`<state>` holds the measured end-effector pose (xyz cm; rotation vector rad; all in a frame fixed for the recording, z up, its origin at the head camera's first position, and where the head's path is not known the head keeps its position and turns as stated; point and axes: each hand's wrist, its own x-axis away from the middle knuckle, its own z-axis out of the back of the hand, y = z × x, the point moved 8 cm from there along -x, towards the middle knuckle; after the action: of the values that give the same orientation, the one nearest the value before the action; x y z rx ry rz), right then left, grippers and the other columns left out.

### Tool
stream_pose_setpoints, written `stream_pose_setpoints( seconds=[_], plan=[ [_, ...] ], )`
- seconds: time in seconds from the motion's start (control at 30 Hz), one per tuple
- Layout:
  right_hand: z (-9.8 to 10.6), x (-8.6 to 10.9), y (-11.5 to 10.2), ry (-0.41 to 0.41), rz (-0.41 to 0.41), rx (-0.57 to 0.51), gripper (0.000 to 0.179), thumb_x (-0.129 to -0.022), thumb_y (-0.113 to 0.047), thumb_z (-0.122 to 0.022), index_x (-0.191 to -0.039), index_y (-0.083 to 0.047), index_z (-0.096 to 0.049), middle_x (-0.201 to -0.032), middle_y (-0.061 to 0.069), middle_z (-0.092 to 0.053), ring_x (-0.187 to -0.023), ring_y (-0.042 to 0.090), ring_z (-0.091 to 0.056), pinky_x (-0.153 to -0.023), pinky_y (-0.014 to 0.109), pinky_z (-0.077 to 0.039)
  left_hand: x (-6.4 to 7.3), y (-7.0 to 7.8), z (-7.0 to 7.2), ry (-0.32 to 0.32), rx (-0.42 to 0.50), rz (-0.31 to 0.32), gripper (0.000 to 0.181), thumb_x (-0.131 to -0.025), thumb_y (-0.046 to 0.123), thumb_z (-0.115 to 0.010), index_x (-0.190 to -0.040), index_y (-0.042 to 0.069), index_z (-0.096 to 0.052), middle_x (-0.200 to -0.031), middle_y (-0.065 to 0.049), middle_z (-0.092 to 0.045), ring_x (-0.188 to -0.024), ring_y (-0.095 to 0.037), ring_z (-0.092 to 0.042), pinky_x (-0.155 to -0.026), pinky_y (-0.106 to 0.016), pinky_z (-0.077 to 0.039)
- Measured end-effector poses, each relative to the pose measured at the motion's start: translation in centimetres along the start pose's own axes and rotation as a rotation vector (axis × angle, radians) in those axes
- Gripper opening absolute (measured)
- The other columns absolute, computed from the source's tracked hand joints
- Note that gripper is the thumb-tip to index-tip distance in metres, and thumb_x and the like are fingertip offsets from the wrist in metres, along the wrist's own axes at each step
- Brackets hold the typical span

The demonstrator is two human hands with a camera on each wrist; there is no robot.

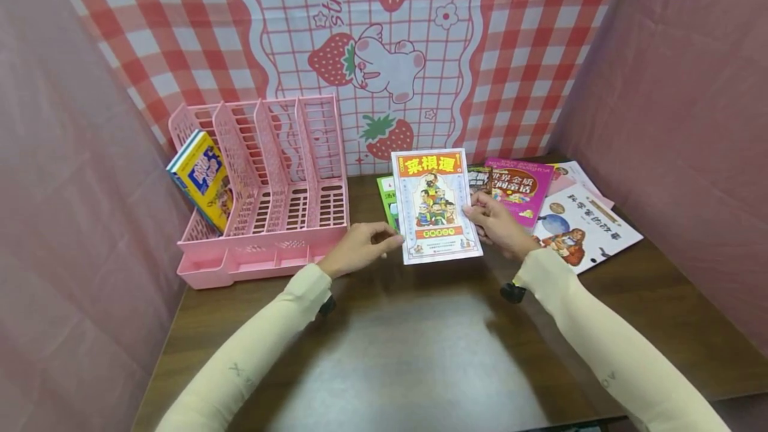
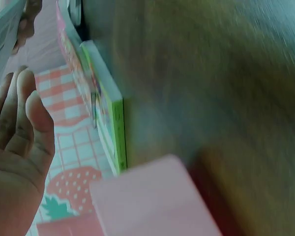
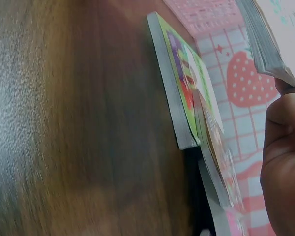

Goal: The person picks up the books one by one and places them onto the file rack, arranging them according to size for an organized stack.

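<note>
Right hand (image 1: 499,224) pinches white-bordered rectangular paper book (image 1: 437,209) by right edge, likely leaving its front visible; left hand (image 1: 360,247) relaxed, empty.

The held book (image 1: 437,207) is mid-frame — on the table (image 1: 420,339), a rack (image 1: 288,240) stands at left, other books (image 1: 519,185) behind and right.

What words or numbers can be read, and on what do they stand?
"菜根谭": book held by the right hand.
"世界金质": purple book.
"stra…", sideways, cut off: wall cloth.
Too small or blurred: white book, yellow-blue book, sleeve marks, remaining print.
</note>
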<state>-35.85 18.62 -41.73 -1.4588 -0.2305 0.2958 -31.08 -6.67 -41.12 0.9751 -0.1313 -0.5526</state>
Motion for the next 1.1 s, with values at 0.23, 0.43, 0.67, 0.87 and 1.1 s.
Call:
stream_pose_setpoints(
  seconds=[0.23, 0.43, 0.67, 0.87, 1.1],
  plan=[
    [-2.0, -0.2, -0.4, -0.051, 0.041, 0.01, 0.017, -0.11, -0.013, -0.048, -0.104, 0.002, -0.043, -0.062, 0.0, -0.048, -0.046, 0.008, -0.036, -0.039, 0.019, -0.028, -0.4, -0.1, -0.9, 0.009, 0.122, 0.045, 0.04, -0.098, 0.043, -0.071, -0.118, 0.009, -0.073, -0.083, -0.002, -0.072, -0.06, -0.023, -0.063, -0.056, -0.038, -0.055],
    [-2.7, -0.4, -0.7, -0.07, 0.074, -0.002, 0.016, -0.11, -0.011, -0.048, -0.102, 0.002, -0.043, -0.064, 0.005, -0.045, -0.047, 0.011, -0.036, -0.04, 0.02, -0.029, -0.3, -0.5, -0.7, 0.029, 0.232, 0.057, 0.032, -0.098, 0.032, -0.073, -0.114, 0.004, -0.073, -0.077, -0.008, -0.07, -0.054, -0.023, -0.057, -0.053, -0.046, -0.054],
    [-3.3, -0.9, -0.4, -0.081, 0.082, -0.049, 0.018, -0.108, -0.016, -0.055, -0.103, 0.0, -0.048, -0.064, 0.003, -0.048, -0.049, 0.008, -0.042, -0.04, 0.019, -0.036, 0.2, -0.2, 0.8, 0.119, 0.173, 0.002, 0.034, -0.099, 0.028, -0.071, -0.121, 0.002, -0.07, -0.091, -0.006, -0.075, -0.06, -0.043, -0.061, -0.054, -0.053, -0.054],
    [-3.4, -1.3, 0.9, -0.043, 0.016, -0.021, 0.036, -0.112, -0.035, -0.044, -0.1, -0.003, -0.057, -0.072, 0.006, -0.054, -0.049, 0.009, -0.046, -0.04, 0.021, -0.039, 0.6, 0.4, 2.3, 0.17, 0.134, -0.068, 0.034, -0.101, 0.028, -0.069, -0.125, 0.004, -0.07, -0.105, -0.008, -0.077, -0.066, -0.025, -0.066, -0.06, -0.053, -0.057],
    [-5.6, -1.4, 2.4, -0.123, -0.028, 0.032, 0.049, -0.114, -0.03, -0.035, -0.108, 0.013, -0.058, -0.081, 0.013, -0.063, -0.047, 0.009, -0.045, -0.039, 0.022, -0.038, 1.4, 0.2, 4.7, 0.267, 0.116, -0.07, 0.034, -0.102, 0.029, -0.068, -0.127, 0.007, -0.069, -0.099, -0.009, -0.076, -0.063, -0.028, -0.062, -0.052, -0.035, -0.052]
  ],
)
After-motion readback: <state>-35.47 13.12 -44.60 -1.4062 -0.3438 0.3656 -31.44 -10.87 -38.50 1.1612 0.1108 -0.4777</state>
